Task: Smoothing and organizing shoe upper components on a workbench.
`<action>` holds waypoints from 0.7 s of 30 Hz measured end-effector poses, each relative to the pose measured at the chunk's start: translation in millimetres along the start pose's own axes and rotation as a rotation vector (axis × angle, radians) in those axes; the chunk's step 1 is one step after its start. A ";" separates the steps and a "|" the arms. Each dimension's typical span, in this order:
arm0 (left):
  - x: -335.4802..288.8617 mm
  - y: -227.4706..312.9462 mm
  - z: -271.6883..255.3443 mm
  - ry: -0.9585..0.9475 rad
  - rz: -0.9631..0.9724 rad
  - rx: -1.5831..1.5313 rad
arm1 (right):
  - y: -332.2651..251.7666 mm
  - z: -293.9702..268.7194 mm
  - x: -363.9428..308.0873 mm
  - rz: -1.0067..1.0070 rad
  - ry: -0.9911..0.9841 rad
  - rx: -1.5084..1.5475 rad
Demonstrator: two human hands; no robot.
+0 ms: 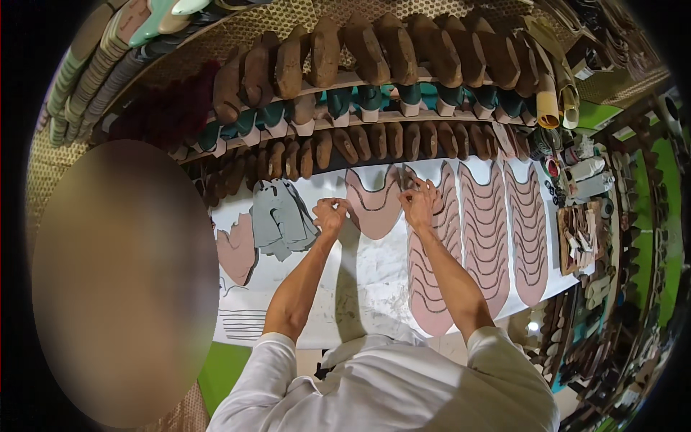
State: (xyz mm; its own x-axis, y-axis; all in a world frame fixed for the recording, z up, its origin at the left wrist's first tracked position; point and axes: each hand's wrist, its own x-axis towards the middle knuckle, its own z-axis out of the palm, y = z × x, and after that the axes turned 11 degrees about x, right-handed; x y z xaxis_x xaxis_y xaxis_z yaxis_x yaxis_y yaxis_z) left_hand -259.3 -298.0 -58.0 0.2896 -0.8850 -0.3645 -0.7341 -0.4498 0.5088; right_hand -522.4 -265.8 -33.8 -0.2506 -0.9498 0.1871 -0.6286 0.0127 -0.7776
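Observation:
A pink U-shaped shoe-upper piece (375,216) with a dark curved line lies on the white table, its open end toward the far side. My left hand (331,215) pinches its left edge with curled fingers. At the opposite edge my right hand (421,204) is closed too, thumb and forefinger together on the piece. The right hand partly covers a column of overlapping pink pieces (430,281). Two more such columns, a middle one (486,252) and a right one (531,237), run alongside.
Grey cut pieces (281,219) are heaped to the left, beside another pink piece (237,248). Brown shoe lasts (367,50) and green shoes (371,97) line racks behind the table (288,324). A brown tray of scraps (578,237) sits right. A blurred oval hides the left side.

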 end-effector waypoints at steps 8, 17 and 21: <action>-10.2 26.4 -1.9 0.094 0.006 0.140 | -0.1 2.2 12.1 0.027 -0.064 -0.091; -9.9 20.9 -2.5 0.170 0.012 0.151 | -8.6 4.1 8.8 0.035 -0.112 -0.129; -19.8 8.1 -0.1 0.295 0.173 0.192 | -16.7 4.4 -6.5 -0.065 -0.022 -0.200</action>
State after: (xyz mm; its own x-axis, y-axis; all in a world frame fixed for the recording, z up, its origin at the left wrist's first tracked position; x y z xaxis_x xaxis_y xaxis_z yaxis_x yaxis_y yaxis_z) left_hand -270.9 -284.1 -46.6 0.2950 -0.9549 -0.0325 -0.8810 -0.2850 0.3776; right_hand -507.1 -261.2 -24.7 -0.1901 -0.9573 0.2177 -0.7768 0.0111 -0.6297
